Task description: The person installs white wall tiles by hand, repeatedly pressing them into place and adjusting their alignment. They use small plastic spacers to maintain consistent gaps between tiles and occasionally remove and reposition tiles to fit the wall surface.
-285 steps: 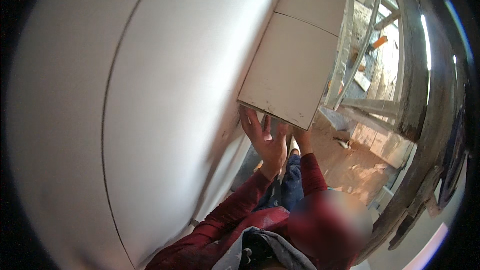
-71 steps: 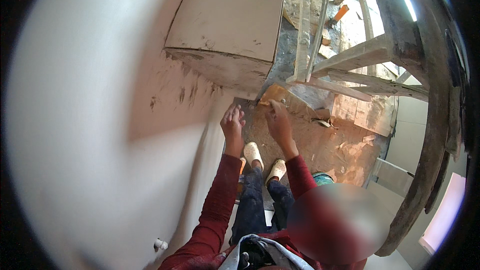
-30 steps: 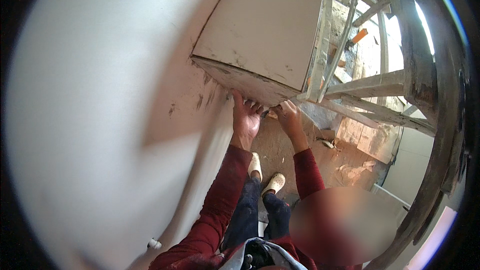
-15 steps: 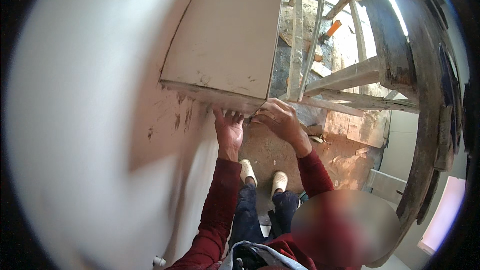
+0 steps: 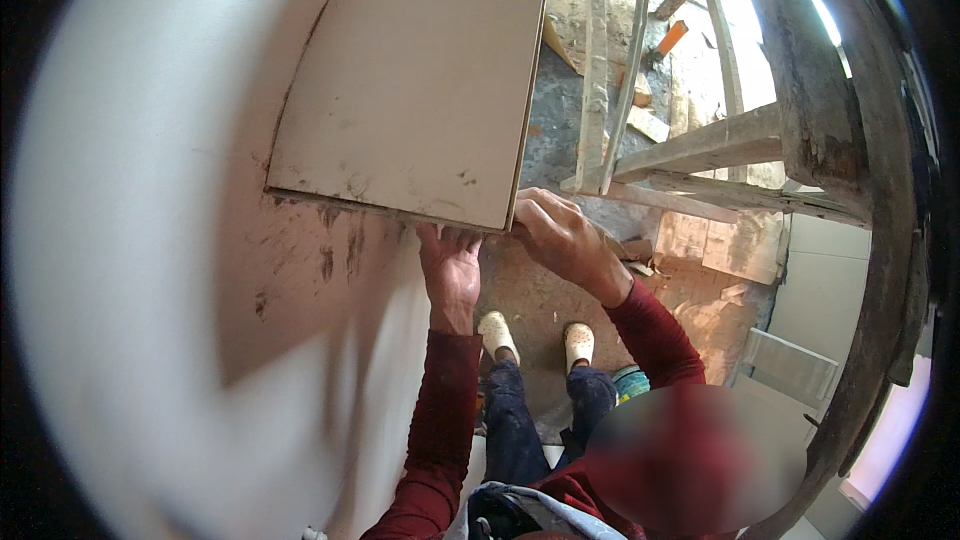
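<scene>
A large, pale rectangular tile (image 5: 400, 90) with dark smudges lies on top of a ledge against the white wall, its near edge facing me. My left hand (image 5: 450, 280) is palm up below that edge, fingers stretched out against its underside; their tips are hidden. At the tile's near right corner, my right hand (image 5: 570, 245) has its fingers bent round the side edge. The thumb and some fingertips are out of sight there.
Dark mortar smears (image 5: 327, 258) mark the white wall (image 5: 130, 240) below the ledge. To the right stands a rough wooden frame (image 5: 700, 145) of poles and beams. Behind it are an orange piece (image 5: 672, 37) and scattered boards. Pale clogs (image 5: 578, 344) are on my feet on the dirty floor.
The tile and ledge sit farther left and lower in the picture, and less of the front face shows. My hands stay at the near edge and corner; my right forearm reaches farther out sideways.
</scene>
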